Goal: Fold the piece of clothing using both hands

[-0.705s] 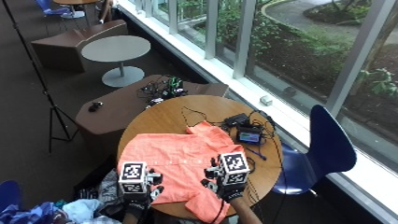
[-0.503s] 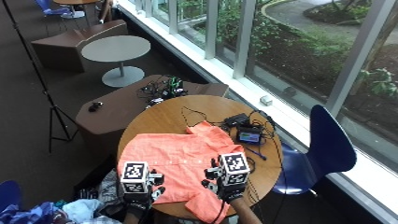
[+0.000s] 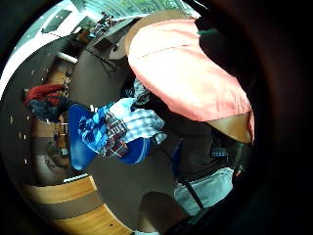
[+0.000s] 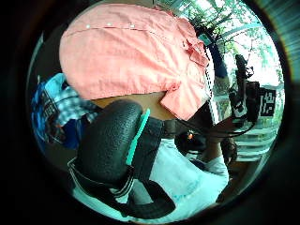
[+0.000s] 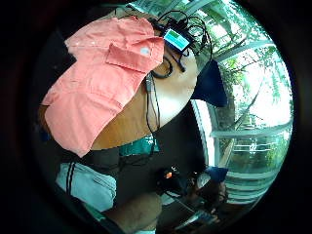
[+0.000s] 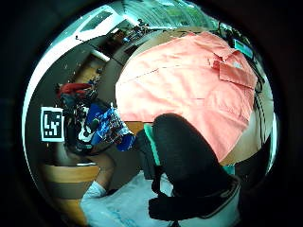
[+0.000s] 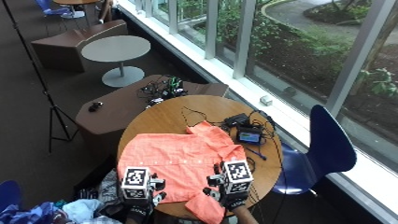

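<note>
A salmon-orange button shirt (image 7: 180, 163) lies spread flat on the round wooden table (image 7: 161, 116), collar toward the window, with one sleeve hanging over the near edge. My left hand (image 7: 142, 205) hovers at the near edge by the shirt's left hem. My right hand (image 7: 231, 198) is over the right hem beside the hanging sleeve. In the palm views the shirt (image 4: 136, 51) (image 6: 189, 80) lies some way off from both palms. Only a gloved thumb (image 4: 110, 140) (image 6: 187, 156) shows in front, with no cloth in it.
A small screen device (image 7: 250, 136) with tangled cables sits by the shirt's collar, and a blue pen (image 7: 258, 154) lies beside it. A blue chair (image 7: 323, 144) stands to the right. A heap of other clothes (image 7: 74, 210) lies low at the left.
</note>
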Demonstrator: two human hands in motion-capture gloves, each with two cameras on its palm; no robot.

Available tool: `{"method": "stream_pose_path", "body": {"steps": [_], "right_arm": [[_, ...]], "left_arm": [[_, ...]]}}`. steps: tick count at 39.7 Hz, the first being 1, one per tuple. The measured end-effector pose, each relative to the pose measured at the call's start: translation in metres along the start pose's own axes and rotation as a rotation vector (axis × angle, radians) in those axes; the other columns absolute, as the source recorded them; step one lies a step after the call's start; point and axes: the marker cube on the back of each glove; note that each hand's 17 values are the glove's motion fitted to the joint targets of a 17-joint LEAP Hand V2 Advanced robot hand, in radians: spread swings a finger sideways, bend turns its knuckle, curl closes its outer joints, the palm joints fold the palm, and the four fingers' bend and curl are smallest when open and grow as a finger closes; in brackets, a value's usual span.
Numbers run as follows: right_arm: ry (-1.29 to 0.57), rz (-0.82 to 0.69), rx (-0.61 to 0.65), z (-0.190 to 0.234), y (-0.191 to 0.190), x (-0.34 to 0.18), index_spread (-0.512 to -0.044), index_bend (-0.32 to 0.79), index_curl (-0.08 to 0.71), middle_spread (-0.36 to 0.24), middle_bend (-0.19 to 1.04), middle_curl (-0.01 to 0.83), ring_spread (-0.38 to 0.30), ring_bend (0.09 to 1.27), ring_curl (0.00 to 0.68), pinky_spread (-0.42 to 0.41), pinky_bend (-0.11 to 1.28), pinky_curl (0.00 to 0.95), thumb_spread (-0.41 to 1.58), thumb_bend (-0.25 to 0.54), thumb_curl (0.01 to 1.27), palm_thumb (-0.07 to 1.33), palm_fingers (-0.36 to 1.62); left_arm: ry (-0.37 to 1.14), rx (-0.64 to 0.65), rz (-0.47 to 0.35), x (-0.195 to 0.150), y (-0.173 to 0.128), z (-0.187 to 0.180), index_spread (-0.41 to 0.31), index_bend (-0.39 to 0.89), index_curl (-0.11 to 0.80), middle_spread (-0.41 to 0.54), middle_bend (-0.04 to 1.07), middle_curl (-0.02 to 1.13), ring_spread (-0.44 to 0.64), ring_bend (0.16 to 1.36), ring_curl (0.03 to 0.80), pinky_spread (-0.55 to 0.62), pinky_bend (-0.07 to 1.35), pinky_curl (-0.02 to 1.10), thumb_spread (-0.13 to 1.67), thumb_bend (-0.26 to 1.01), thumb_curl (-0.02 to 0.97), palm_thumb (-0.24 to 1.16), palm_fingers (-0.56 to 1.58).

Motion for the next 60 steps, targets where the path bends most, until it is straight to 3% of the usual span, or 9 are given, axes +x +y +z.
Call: {"method": "stream_pose_path", "body": {"steps": [16,23,27,31,37,39,44,52,60], "right_arm": [[-0.034,-0.002,-0.149,0.103,0.015,0.003,-0.359,0.09,0.190,0.001,0.19,0.283,0.148,0.34,0.220,0.248,0.59,0.328,1.12,-0.010,0.28,0.34,0.10],[-0.053,0.001,-0.220,0.120,0.009,0.004,-0.349,0.11,0.186,0.007,0.19,0.296,0.148,0.35,0.233,0.241,0.62,0.342,1.07,-0.020,0.30,0.37,0.08],[-0.070,0.007,-0.225,0.122,0.006,0.007,-0.338,0.13,0.191,0.009,0.18,0.295,0.138,0.38,0.243,0.225,0.64,0.345,1.04,-0.024,0.30,0.38,0.12],[-0.064,0.021,-0.184,0.122,0.001,0.011,-0.345,0.22,0.230,-0.025,0.20,0.302,0.064,0.45,0.262,0.196,0.55,0.321,1.04,-0.017,0.31,0.39,0.29],[0.023,0.005,0.056,0.123,-0.020,0.022,-0.343,0.42,0.314,-0.113,0.24,0.326,-0.075,0.42,0.256,0.086,0.40,0.279,1.13,0.095,0.35,0.62,0.72],[0.062,-0.018,0.097,0.120,-0.023,0.025,-0.334,0.46,0.332,-0.135,0.23,0.330,-0.111,0.41,0.255,0.051,0.37,0.270,1.14,0.122,0.36,0.69,0.83],[0.087,-0.079,0.086,0.094,-0.019,0.026,-0.316,0.42,0.366,-0.174,0.21,0.344,-0.189,0.42,0.288,-0.062,0.39,0.295,1.15,0.152,0.37,0.79,1.06],[-0.006,-0.214,-0.139,0.003,-0.020,0.033,-0.298,0.22,0.374,-0.237,0.32,0.406,-0.273,0.59,0.375,-0.220,0.40,0.338,1.16,0.181,0.38,0.91,1.34],[-0.082,-0.189,-0.126,-0.049,-0.117,0.033,-0.299,0.15,0.376,-0.255,0.36,0.432,-0.277,0.68,0.420,-0.285,0.43,0.357,1.16,0.170,0.37,0.97,1.36]], "left_arm": [[-0.058,-0.178,-0.005,-0.024,-0.003,0.085,-0.077,0.11,0.185,0.010,0.24,0.35,0.14,0.63,0.301,0.22,0.58,0.30,1.09,0.00,0.245,0.16,0.31],[-0.012,-0.233,-0.010,-0.036,-0.010,0.106,-0.073,0.12,0.196,0.021,0.23,0.36,0.14,0.64,0.307,0.22,0.58,0.31,1.09,-0.02,0.261,0.17,0.29],[0.020,-0.180,-0.007,-0.040,-0.013,0.111,-0.082,0.17,0.220,0.025,0.21,0.36,0.15,0.62,0.303,0.22,0.57,0.31,1.09,-0.04,0.255,0.13,0.30],[-0.023,-0.034,-0.002,-0.047,-0.022,0.118,-0.119,0.28,0.280,-0.007,0.21,0.36,0.12,0.56,0.285,0.20,0.51,0.30,1.11,-0.02,0.260,0.14,0.44],[-0.218,0.337,-0.017,-0.058,-0.031,0.096,-0.209,0.39,0.343,-0.160,0.28,0.37,-0.09,0.55,0.274,0.06,0.39,0.26,1.19,0.11,0.308,0.39,0.89],[-0.233,0.368,-0.013,-0.058,-0.029,0.090,-0.239,0.39,0.357,-0.200,0.30,0.39,-0.15,0.54,0.279,0.01,0.35,0.26,1.20,0.13,0.324,0.46,0.99],[-0.046,0.243,0.046,-0.040,-0.011,0.075,-0.281,0.33,0.372,-0.270,0.37,0.44,-0.27,0.55,0.318,-0.09,0.30,0.28,1.15,0.19,0.376,0.64,1.14],[0.080,0.050,0.192,-0.044,0.006,-0.002,-0.309,0.22,0.385,-0.325,0.38,0.47,-0.37,0.66,0.381,-0.19,0.26,0.31,0.99,0.16,0.439,0.78,1.24],[-0.010,-0.071,0.195,-0.065,-0.071,-0.034,-0.316,0.16,0.396,-0.340,0.37,0.47,-0.40,0.71,0.415,-0.25,0.26,0.34,0.95,0.10,0.462,0.81,1.26]]}}
